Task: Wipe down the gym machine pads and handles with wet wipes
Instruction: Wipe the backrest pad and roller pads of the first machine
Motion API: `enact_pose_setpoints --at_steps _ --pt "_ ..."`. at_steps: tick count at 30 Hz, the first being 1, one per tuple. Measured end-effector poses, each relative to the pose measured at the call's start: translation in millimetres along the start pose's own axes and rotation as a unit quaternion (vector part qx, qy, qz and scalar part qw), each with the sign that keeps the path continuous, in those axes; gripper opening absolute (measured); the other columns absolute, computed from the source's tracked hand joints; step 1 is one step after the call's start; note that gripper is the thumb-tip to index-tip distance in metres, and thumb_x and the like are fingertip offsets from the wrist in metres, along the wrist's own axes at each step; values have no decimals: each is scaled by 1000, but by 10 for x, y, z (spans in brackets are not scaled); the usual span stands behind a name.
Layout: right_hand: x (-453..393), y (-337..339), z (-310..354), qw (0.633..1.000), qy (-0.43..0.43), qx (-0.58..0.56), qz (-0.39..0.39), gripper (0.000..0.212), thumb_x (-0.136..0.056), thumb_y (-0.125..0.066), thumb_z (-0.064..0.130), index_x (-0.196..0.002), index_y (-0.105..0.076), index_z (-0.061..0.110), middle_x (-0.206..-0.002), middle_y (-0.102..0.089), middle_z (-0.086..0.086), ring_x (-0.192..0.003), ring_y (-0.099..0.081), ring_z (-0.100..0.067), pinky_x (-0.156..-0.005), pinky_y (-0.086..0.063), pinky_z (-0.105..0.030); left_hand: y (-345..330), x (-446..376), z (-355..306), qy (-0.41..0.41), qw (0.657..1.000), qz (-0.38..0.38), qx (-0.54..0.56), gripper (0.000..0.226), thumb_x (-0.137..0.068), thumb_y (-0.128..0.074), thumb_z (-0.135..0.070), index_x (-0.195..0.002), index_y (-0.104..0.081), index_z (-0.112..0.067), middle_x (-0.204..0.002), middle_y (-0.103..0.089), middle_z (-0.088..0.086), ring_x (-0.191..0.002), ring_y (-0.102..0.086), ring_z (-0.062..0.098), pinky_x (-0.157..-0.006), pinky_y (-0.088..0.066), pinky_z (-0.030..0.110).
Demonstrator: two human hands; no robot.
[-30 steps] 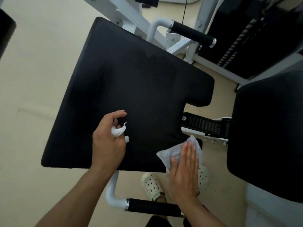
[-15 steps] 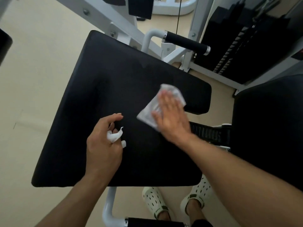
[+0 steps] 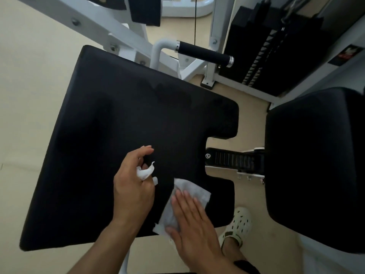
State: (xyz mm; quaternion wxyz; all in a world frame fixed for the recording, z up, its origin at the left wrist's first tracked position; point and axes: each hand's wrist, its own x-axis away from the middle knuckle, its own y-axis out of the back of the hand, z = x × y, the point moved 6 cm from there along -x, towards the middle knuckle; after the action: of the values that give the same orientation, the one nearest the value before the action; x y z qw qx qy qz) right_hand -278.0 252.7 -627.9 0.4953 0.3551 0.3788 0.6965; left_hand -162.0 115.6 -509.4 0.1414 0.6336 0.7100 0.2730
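Dim, soft blur, wide-angle edge warp.

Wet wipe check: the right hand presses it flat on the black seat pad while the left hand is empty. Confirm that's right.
Not quite. The head view shows the left hand pinching a small crumpled white scrap, not empty. The right hand does press the wet wipe flat on the black seat pad.

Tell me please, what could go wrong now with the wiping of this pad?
The wet wipe under the flat right hand already overhangs the seat pad's near edge, so it might slip off. The left hand pinches a small white scrap that could fall on the pad. The black handle may get forgotten.
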Motion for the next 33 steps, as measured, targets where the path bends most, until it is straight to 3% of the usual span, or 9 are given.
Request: enact_pose_setpoints --at_steps 9,15,18,20,22,24,27,29,33 --pt "-1410 485 -626 998 -33 1 -52 72 -107 -22 53 -163 -15 7 -172 -7 -8 -159 -1 -17 -128 -8 -42 -178 -109 53 -5 1000 2 -22 57 -82 -60 17 -112 -67 -31 -115 -66 -17 -111 -60 -6 -93 -46 11" --pt "-2255 906 -1414 977 -206 -31 -41 75 -105 -8 60 -162 12 15 -170 20 0 -154 21 -10 -127 11 -35 -92 -270 126 -9 998 -64 20 55 -83 -59 18 -111 -68 -29 -122 -65 -20 -121 -57 -3 -91 -57 46" --pt "-2540 980 -1313 956 -286 -49 -48 76 -105 -9 58 -162 12 13 -170 18 -3 -156 20 -16 -127 11 -40 164 -332 92 -9 993 -113 15 57 -80 -63 16 -109 -67 -33 -119 -66 -18 -110 -60 -6 -89 -58 33" --pt "-2788 978 -802 975 -214 -39 -41 74 -106 -11 58 -162 10 14 -170 17 -4 -156 19 -19 -126 12 -40 287 -317 51 -13 991 -135 6 57 -81 -64 14 -107 -67 -36 -113 -68 -18 -104 -63 -4 -82 -55 18" --pt "-2931 889 -9 999 -30 -20 -13 73 -106 -15 57 -162 10 16 -170 19 -3 -155 23 -19 -125 16 -40 400 -311 46 -2 987 -162 14 54 -85 -62 10 -104 -67 -40 -106 -69 -22 -100 -66 0 -74 -54 12" --pt "-2881 751 628 987 156 15 33 71 -108 -19 54 -163 8 19 -170 17 0 -154 24 -18 -124 18 -38 507 -346 64 8 983 -181 18 47 -89 -62 0 -101 -66 -45 -101 -69 -22 -97 -69 7 -74 -58 21" --pt "-2938 844 667 946 313 67 57 68 -107 -19 58 -164 2 25 -171 10 6 -156 18 -13 -126 13 -36 646 -436 99 15 981 -194 12 41 -82 -62 -8 -103 -66 -42 -100 -69 -15 -99 -69 12 -83 -60 42" --pt "-3181 1003 383 954 285 80 57 67 -107 -16 59 -163 4 29 -170 12 10 -156 17 -10 -127 12 -36 700 -492 118 15 981 -194 8 51 -83 -63 6 -106 -67 -40 -105 -70 -13 -105 -66 7 -88 -59 48" --pt "-3633 1126 119 995 82 38 42 69 -107 -14 57 -162 13 26 -168 22 10 -154 23 -9 -127 10 -39 756 -503 199 21 983 -182 14 55 -85 -61 12 -109 -68 -36 -115 -70 -16 -108 -63 -5 -90 -58 46"
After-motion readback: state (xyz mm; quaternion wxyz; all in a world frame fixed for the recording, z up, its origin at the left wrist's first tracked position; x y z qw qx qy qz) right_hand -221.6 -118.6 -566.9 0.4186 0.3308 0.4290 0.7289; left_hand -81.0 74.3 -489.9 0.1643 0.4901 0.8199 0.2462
